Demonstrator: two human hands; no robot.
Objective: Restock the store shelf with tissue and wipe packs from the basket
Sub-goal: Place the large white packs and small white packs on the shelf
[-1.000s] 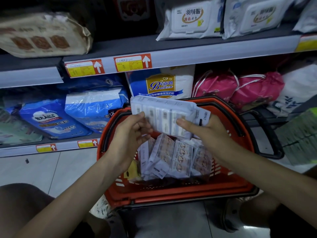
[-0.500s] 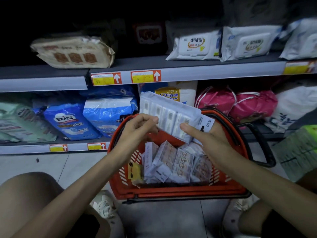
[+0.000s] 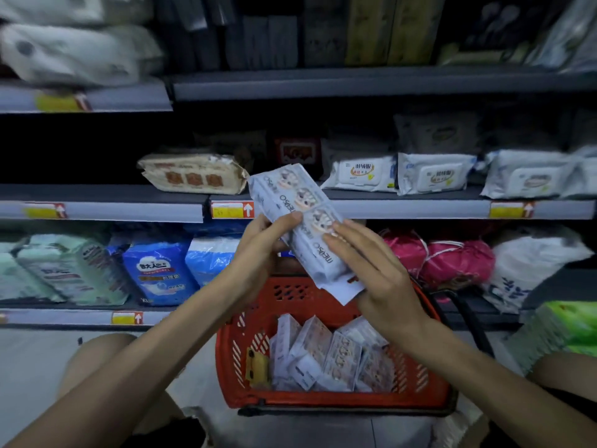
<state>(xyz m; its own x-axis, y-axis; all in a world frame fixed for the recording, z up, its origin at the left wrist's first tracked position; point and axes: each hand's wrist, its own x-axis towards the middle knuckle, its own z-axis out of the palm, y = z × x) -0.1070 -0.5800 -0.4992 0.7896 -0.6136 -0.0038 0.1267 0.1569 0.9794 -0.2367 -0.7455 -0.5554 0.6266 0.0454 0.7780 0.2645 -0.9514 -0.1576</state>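
We hold one pack [image 3: 300, 221] tilted, up above the basket [image 3: 323, 399]. Our left hand [image 3: 258, 253] pinches its left edge with thumb and fingers. Our right hand [image 3: 378, 270] lies flat on its lower end; we cannot tell if that grip is closed. More packs [image 3: 323, 357] lie inside the basket.

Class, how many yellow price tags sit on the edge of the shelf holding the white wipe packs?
3: one price tag at the left, one left of the held tissue pack, one at the far right. The pack may hide another.
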